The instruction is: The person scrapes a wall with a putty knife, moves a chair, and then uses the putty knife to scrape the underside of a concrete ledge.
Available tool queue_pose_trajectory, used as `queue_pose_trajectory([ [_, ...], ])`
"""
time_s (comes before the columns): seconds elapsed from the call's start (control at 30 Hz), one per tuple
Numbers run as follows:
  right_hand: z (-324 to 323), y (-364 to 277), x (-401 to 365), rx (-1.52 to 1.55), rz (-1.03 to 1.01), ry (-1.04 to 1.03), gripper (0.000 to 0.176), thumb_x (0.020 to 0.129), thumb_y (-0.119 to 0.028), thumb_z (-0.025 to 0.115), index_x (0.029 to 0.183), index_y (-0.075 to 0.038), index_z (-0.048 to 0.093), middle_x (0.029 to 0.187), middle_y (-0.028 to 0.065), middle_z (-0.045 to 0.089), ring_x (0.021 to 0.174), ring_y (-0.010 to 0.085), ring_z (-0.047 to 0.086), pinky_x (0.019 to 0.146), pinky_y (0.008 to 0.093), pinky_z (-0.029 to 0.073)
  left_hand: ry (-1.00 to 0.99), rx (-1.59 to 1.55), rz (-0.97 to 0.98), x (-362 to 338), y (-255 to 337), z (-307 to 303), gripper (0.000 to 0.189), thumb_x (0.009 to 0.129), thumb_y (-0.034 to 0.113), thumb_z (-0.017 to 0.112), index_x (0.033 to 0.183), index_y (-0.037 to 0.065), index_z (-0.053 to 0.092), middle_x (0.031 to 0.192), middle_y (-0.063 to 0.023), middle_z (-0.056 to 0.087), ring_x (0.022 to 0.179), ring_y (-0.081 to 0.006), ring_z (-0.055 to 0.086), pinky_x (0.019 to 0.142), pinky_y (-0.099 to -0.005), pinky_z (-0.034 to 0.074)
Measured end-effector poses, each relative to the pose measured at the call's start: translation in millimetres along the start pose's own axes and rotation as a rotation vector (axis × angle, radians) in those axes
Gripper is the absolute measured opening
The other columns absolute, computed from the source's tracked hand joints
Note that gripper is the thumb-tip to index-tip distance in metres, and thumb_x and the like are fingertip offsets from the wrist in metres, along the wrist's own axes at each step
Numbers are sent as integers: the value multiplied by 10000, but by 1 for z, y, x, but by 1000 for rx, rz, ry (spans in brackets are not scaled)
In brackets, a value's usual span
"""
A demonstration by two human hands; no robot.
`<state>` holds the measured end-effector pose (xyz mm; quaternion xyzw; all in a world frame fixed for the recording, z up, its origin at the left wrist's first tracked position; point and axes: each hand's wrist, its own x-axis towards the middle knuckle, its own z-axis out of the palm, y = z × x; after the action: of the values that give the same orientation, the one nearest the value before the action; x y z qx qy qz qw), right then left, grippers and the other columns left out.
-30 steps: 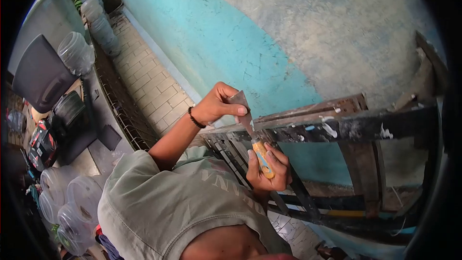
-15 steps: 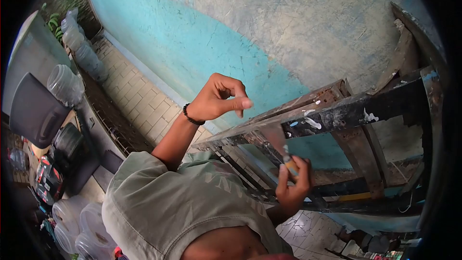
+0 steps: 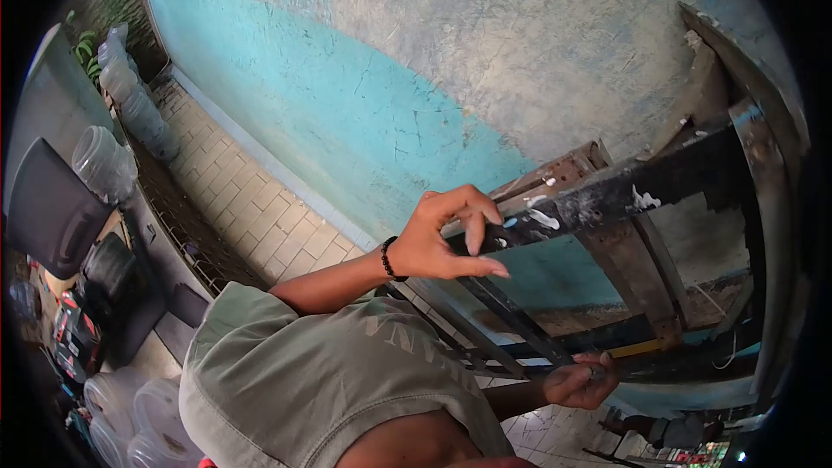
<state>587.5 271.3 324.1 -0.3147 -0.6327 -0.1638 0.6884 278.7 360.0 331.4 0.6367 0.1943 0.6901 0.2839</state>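
Note:
My left hand [image 3: 455,234], with a dark beaded bracelet at its wrist, is at the upper rail of a worn black metal frame [image 3: 607,204]. Its thumb and fingers are apart and curved, with nothing visible between them. White and light blue spots mark the rail close by. Lower right, my right hand [image 3: 582,381] is turned partly palm up beside the lower bars, its fingers curled round the scraper. Only a small grey bit shows between those fingers; the blade and most of the handle are hidden.
A turquoise and grey wall [image 3: 364,78] stands behind the frame. Left of it runs a paved strip [image 3: 234,182]. Clear plastic jars [image 3: 104,165], a dark plastic bin [image 3: 61,208] and a black and red object [image 3: 76,338] are at the left. A rusty upright [image 3: 767,173] stands far right.
My left hand has moved right and down to the rail, its thumb and fingers wider apart. My right hand has moved down and right, away from the upper rail, and turned; the scraper blade no longer shows.

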Motion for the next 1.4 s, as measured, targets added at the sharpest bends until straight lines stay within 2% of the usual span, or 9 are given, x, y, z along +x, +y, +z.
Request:
queue_pose_trajectory([
  [0.17, -34, 21, -2, -163, -51, 222, 504, 1078, -316, 387, 1103, 151, 577, 655, 76, 518, 449, 127, 456, 430, 233, 358, 195, 264, 27, -10, 0, 32, 468, 732, 176, 949, 995, 66, 577, 566, 20, 519, 517, -49, 509, 506, -222, 336],
  [0.4, -109, 44, 6, -76, 140, 250, 394, 1064, -315, 379, 788, -42, 443, 557, 6, 346, 464, 105, 371, 459, 243, 354, 377, 610, -2, -33, 23, 83, 297, 829, 96, 785, 1041, -1, 601, 598, -28, 561, 540, -99, 557, 559, -251, 400],
  [0.57, -125, 48, 8, -171, 522, 127, 303, 990, -104, 663, 780, -61, 448, 643, 10, 418, 541, 114, 408, 529, 254, 352, 319, 657, -5, -54, 34, 128, 202, 836, 114, 757, 978, 12, 657, 597, -35, 574, 550, -128, 579, 559, -279, 420],
  [0.7, -134, 77, -3, -115, 418, 12, 303, 928, -174, 758, 956, -18, 500, 844, 27, 473, 692, 105, 468, 580, 247, 379, 219, 626, -41, -61, 26, 161, 178, 835, 140, 752, 970, 53, 675, 581, -17, 582, 562, -173, 581, 585, -313, 430],
  [0.97, -144, 114, -15, -84, 374, -54, 480, 878, -313, 803, 1045, 30, 511, 912, 64, 504, 786, 173, 543, 670, 263, 469, 42, 561, -147, -60, -1, 181, 206, 868, 217, 740, 997, 65, 691, 579, -34, 587, 552, -238, 607, 549, -372, 446],
  [1.17, -154, 158, -29, 110, 279, -7, 575, 980, -480, 579, 1154, 63, 508, 1055, 123, 537, 927, 257, 582, 808, 454, 504, 22, 625, -160, -60, 2, 185, 196, 861, 232, 748, 976, 76, 716, 576, -33, 592, 532, -235, 616, 498, -361, 437],
  [1.23, -159, 217, -36, 222, -132, 44, 296, 1057, -250, 482, 1162, 25, 504, 1075, 190, 562, 922, 265, 559, 776, 409, 500, -5, 599, -176, -60, 1, 182, 207, 862, 236, 745, 985, 72, 717, 558, -19, 597, 530, -220, 621, 496, -350, 439],
  [1.37, -131, 191, -19, 109, 44, 553, 522, 1088, -344, 428, 620, -111, 431, 702, 78, 429, 592, 179, 385, 556, 384, 375, -41, 481, -222, -51, 4, 186, 203, 867, 224, 740, 1013, 92, 691, 541, 6, 571, 495, -220, 587, 485, -376, 417],
  [1.4, -127, 190, -17, 93, 27, 536, 527, 1083, -339, 430, 607, -113, 433, 694, 90, 440, 597, 203, 401, 563, 399, 372, -40, 488, -203, -49, 2, 188, 207, 867, 225, 741, 1017, 92, 691, 547, 1, 577, 495, -222, 591, 484, -376, 420],
])
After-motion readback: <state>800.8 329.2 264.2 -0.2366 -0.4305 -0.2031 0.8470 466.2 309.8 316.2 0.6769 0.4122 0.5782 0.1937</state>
